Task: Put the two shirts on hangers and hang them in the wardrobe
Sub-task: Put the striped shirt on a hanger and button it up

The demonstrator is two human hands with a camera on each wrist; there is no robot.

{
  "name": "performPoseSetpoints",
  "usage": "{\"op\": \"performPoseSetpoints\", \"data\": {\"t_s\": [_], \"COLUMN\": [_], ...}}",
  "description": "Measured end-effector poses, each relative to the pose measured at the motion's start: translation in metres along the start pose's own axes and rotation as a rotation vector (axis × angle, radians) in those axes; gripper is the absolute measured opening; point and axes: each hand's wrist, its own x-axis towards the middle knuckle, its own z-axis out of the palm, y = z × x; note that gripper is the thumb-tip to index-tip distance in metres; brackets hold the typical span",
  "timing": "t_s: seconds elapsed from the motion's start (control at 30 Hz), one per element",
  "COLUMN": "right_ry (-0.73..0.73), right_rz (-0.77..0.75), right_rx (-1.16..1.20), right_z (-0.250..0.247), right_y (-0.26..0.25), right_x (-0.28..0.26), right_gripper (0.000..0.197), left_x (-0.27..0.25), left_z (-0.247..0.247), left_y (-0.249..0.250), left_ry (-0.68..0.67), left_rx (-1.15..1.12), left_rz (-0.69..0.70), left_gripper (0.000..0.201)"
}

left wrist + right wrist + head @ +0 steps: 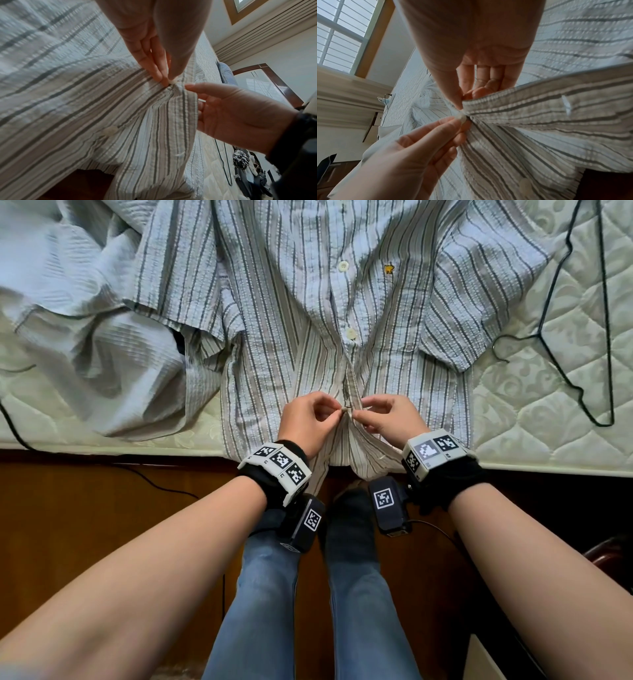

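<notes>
Lying under everything, the quilted mattress (555,412) fills the upper part of your head view, its near edge running just above the wooden bed frame (113,474). Spread flat on it, collar end away from you, is the striped short-sleeved shirt (294,313), whose hem hangs over the mattress edge between your wrists. To your left, touching and partly overlapping that shirt's sleeve, lies the second, plain pale blue shirt (72,302), crumpled. To your right, beside the striped shirt's other sleeve, a thin black wire hanger (544,333) lies on the mattress, its hook near the sleeve hem; no shirt is on it. Below the bed you see your jeans-clad legs (267,594) and one dark sock (349,529).

Your left hand (305,419) and right hand (387,419) meet at the placket low on the striped shirt. In the left wrist view your left fingertips (163,79) are pressed together, pinching a small white button (173,81) and the cloth beside it. In the right wrist view your right thumb (453,100) and curled fingers pinch the edge of the buttonhole strip just beside that button; the button stands on edge at the hole, and you cannot tell which side it is on. Two buttons farther up the placket (343,266) are closed
</notes>
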Motion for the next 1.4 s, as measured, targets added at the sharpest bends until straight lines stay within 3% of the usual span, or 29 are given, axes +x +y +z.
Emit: {"op": "performPoseSetpoints", "data": {"t_s": [0.17, 0.23, 0.6, 0.73, 0.9, 1.03, 1.2, 1.4], "right_ry": [-0.049, -0.053, -0.031, 0.001, 0.015, -0.018, -0.108, -0.121], "right_rz": [0.007, 0.007, -0.154, -0.187, -0.162, -0.130, -0.045, 0.028], "right_rx": [0.050, 0.040, -0.183, -0.194, -0.153, -0.009, -0.037, -0.147], "right_z": [-0.001, -0.001, -0.003, 0.001, 0.006, 0.004, -0.001, 0.000], "right_y": [-0.004, -0.006, -0.011, -0.009, -0.009, -0.007, -0.004, 0.012], "right_x": [-0.004, -0.004, -0.003, -0.005, -0.008, -0.011, -0.008, -0.012], "right_gripper": [0.009, 0.020, 0.011, 0.010, 0.022, 0.016, 0.025, 0.028], "left_x": [-0.002, -0.003, -0.001, -0.002, 0.003, 0.004, 0.003, 0.007], "left_z": [0.001, 0.001, 0.002, 0.003, 0.006, 0.004, 0.002, 0.004], "left_y": [0.003, 0.004, 0.013, 0.013, 0.013, 0.012, 0.007, -0.007], "left_ry": [0.018, 0.025, -0.035, -0.089, -0.018, -0.041, -0.080, -0.012], "left_rx": [-0.058, -0.068, -0.168, -0.231, -0.194, -0.201, -0.193, -0.107], "left_rz": [-0.025, -0.038, -0.108, -0.137, -0.189, -0.200, -0.179, -0.217], "left_gripper": [0.005, 0.006, 0.007, 0.022, 0.016, 0.011, 0.028, 0.024]}}
